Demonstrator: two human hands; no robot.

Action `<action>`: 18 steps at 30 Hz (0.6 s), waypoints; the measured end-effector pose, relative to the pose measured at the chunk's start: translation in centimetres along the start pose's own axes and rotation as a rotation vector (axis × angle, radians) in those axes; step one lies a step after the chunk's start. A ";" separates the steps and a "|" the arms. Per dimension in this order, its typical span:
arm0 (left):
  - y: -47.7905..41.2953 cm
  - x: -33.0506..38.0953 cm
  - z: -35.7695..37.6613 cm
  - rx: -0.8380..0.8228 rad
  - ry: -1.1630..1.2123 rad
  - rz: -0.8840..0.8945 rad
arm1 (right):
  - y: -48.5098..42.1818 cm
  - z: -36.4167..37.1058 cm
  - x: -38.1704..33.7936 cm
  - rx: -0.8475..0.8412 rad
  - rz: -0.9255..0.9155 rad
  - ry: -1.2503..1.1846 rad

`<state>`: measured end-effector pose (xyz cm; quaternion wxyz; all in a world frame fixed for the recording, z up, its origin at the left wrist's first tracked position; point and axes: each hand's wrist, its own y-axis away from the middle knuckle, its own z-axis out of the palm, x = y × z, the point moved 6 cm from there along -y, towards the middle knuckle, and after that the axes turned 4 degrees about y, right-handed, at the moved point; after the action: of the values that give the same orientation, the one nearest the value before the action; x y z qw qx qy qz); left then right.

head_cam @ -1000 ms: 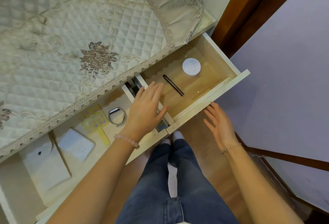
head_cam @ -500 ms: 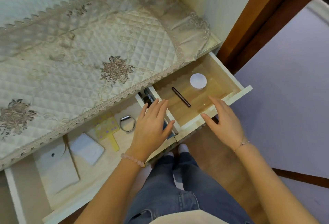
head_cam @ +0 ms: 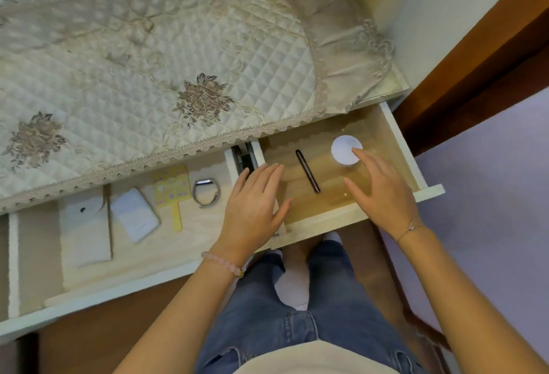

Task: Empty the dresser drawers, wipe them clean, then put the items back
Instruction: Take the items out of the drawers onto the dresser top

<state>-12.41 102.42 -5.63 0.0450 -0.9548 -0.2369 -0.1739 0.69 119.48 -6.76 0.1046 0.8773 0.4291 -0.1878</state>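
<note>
Two dresser drawers stand pulled out. The right drawer (head_cam: pixel 427 191) has a wooden floor with a black pen-like stick (head_cam: pixel 307 170) and a round white lid (head_cam: pixel 341 149) on it. My right hand (head_cam: pixel 380 192) hovers open inside this drawer, its index fingertip touching the white lid's edge. My left hand (head_cam: pixel 252 210) lies open and flat over the divider between the two drawers, just left of the stick. The left drawer (head_cam: pixel 98 296) holds a yellow hand mirror (head_cam: pixel 172 189), a grey wristband (head_cam: pixel 206 192), a small white pouch (head_cam: pixel 135 214) and a white flat box (head_cam: pixel 84 231).
A quilted cream cover with lace trim (head_cam: pixel 148 82) drapes the dresser top and overhangs the drawers' back. A brown door frame (head_cam: pixel 481 56) stands at the right beside a pale purple floor (head_cam: pixel 490 225). My legs in jeans (head_cam: pixel 297 314) stand close under the drawer fronts.
My right hand has moved from the right drawer's front edge into the drawer, reaching the white lid. My left hand stayed over the divider. The camera has shifted closer.
</note>
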 end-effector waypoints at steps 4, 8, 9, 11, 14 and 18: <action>-2.3 2.4 2.0 0.007 0.006 -0.141 | -2.7 -0.3 4.0 -0.078 -0.053 -0.030; -4.4 4.4 4.8 0.026 0.060 -0.251 | -4.7 -0.2 7.1 -0.117 -0.101 -0.086; -4.9 4.8 5.7 0.030 0.086 -0.283 | -5.1 -0.1 7.8 -0.122 -0.111 -0.089; -5.9 5.2 7.5 0.031 0.133 -0.354 | -5.7 0.5 9.0 -0.136 -0.118 -0.103; -7.0 5.1 10.0 0.040 0.207 -0.473 | -6.5 1.9 10.4 -0.171 -0.120 -0.126; -7.6 4.1 12.1 0.101 0.290 -0.618 | -7.5 4.4 11.1 -0.251 -0.095 -0.160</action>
<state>-8.80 113.01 -15.45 0.0705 -0.7998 -0.5142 -0.3014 -0.10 130.42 -15.58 0.2382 0.8183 0.4806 -0.2067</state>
